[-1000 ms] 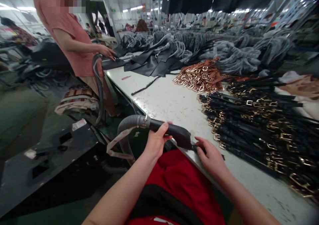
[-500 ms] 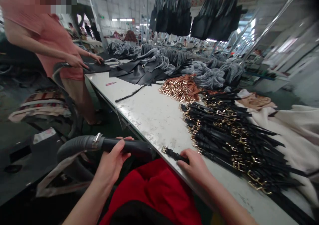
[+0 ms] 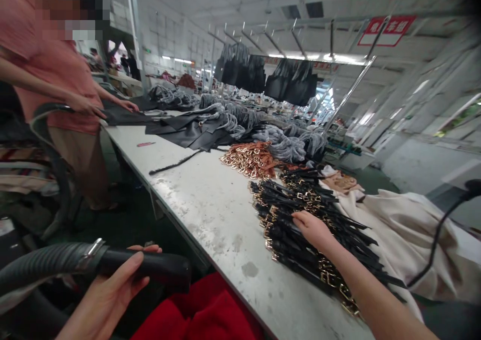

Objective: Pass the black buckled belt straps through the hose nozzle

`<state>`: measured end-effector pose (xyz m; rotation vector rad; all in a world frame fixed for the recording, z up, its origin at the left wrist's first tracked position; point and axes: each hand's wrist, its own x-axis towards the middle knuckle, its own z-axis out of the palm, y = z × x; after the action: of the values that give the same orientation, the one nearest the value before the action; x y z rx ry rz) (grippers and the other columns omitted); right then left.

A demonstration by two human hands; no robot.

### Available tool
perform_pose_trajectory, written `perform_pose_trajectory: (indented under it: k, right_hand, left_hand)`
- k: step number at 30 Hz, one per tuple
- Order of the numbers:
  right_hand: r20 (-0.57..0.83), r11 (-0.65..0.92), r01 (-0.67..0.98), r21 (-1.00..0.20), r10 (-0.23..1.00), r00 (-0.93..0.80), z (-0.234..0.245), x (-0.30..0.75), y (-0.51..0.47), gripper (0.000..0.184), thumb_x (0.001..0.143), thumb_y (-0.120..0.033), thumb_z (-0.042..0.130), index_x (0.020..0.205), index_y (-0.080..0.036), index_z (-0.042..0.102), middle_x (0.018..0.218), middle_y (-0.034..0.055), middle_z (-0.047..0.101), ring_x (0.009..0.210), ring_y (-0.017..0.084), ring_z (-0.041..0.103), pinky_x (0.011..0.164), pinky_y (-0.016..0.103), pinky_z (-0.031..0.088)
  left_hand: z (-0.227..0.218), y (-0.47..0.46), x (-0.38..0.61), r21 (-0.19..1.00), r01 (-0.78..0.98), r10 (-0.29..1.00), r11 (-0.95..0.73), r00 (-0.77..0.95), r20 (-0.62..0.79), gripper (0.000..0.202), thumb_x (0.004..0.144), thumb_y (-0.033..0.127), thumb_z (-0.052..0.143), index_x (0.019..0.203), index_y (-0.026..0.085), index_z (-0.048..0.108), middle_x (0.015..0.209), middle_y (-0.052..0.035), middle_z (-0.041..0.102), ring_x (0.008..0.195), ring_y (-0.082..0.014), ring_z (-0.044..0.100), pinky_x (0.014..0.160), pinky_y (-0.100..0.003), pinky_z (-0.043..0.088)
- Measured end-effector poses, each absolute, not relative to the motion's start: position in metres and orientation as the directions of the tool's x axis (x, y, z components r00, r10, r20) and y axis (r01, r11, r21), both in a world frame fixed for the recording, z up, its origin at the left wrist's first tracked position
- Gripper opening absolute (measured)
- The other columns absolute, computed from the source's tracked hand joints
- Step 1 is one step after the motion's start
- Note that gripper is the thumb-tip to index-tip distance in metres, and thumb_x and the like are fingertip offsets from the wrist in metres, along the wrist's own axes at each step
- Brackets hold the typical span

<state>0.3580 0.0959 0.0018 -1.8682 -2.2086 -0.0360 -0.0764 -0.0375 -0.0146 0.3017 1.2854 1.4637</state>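
My left hand (image 3: 122, 275) is wrapped round a black hose nozzle (image 3: 165, 267), which points right below the table's near edge. A metal clamp (image 3: 93, 248) joins the nozzle to a ribbed grey hose (image 3: 41, 262). Over a pile of black straps with gold buckles (image 3: 296, 244), my right hand (image 3: 313, 228) pinches a black buckled strap (image 3: 283, 215) lying on top. The far ends of its fingers are partly hidden, and the strap blends into the others.
Brown straps with gold rings (image 3: 250, 159) lie beyond the black pile. Black leather pieces (image 3: 188, 129) and grey-wrapped handles (image 3: 285, 144) cover the far part of the white table (image 3: 210, 219). A co-worker in a pink top (image 3: 56, 74) stands at the left. Cream cloth (image 3: 406, 234) lies right.
My right hand has carried the black buckled strap from the table's near edge onto the pile. The view has swung right and up; my left hand still grips the nozzle.
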Motion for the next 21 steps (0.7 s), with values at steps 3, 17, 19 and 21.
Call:
perform_pose_trajectory:
  k: [3, 17, 19, 21]
  right_hand:
    - [0.176, 0.155, 0.987, -0.049, 0.974, -0.144, 0.003, 0.376, 0.120, 0.027, 0.082, -0.030, 0.045, 0.092, -0.022, 0.068, 0.090, 0.0050, 0.068, 0.083, 0.019, 0.063, 0.073, 0.030, 0.046]
    - [0.224, 0.505, 0.762, -0.405, 0.863, -0.453, -0.067, 0.244, -0.004, 0.028, 0.082, -0.033, 0.050, 0.103, -0.028, 0.067, 0.106, 0.0054, 0.068, 0.097, 0.023, 0.062, 0.087, 0.040, 0.049]
    - [0.115, 0.409, 0.672, -0.617, 0.892, -0.438, -0.076, 0.216, -0.015, 0.026, 0.075, -0.038, 0.057, 0.097, -0.032, 0.070, 0.105, 0.0047, 0.069, 0.097, 0.027, 0.063, 0.089, 0.044, 0.048]
    - [-0.050, 0.198, 0.523, -0.829, 0.905, -0.421, -0.083, 0.186, -0.021, 0.024, 0.065, -0.042, 0.065, 0.087, -0.035, 0.072, 0.101, 0.0040, 0.070, 0.098, 0.030, 0.062, 0.092, 0.047, 0.046]
  left_hand:
    - [-0.011, -0.040, -0.081, 0.798, -0.573, 0.802, 0.188, -0.379, -0.461, 0.020, 0.072, 0.013, 0.065, 0.089, 0.022, 0.061, 0.095, -0.0047, 0.071, 0.088, -0.0189, 0.066, 0.054, -0.020, 0.053]
    - [-0.037, -0.063, -0.131, 0.864, -0.465, 0.791, 0.194, -0.447, -0.418, 0.027, 0.070, 0.031, 0.069, 0.093, 0.019, 0.062, 0.099, -0.0062, 0.067, 0.091, -0.0185, 0.061, 0.070, -0.026, 0.049]
    - [-0.040, -0.075, -0.137, 0.889, -0.416, 0.778, 0.193, -0.487, -0.397, 0.032, 0.070, 0.037, 0.069, 0.094, 0.018, 0.062, 0.096, -0.0056, 0.065, 0.088, -0.0175, 0.059, 0.068, -0.024, 0.046]
    - [-0.042, -0.088, -0.140, 0.887, -0.421, 0.773, 0.189, -0.493, -0.399, 0.036, 0.069, 0.040, 0.068, 0.096, 0.018, 0.061, 0.092, -0.0048, 0.064, 0.082, -0.0167, 0.058, 0.064, -0.024, 0.043]
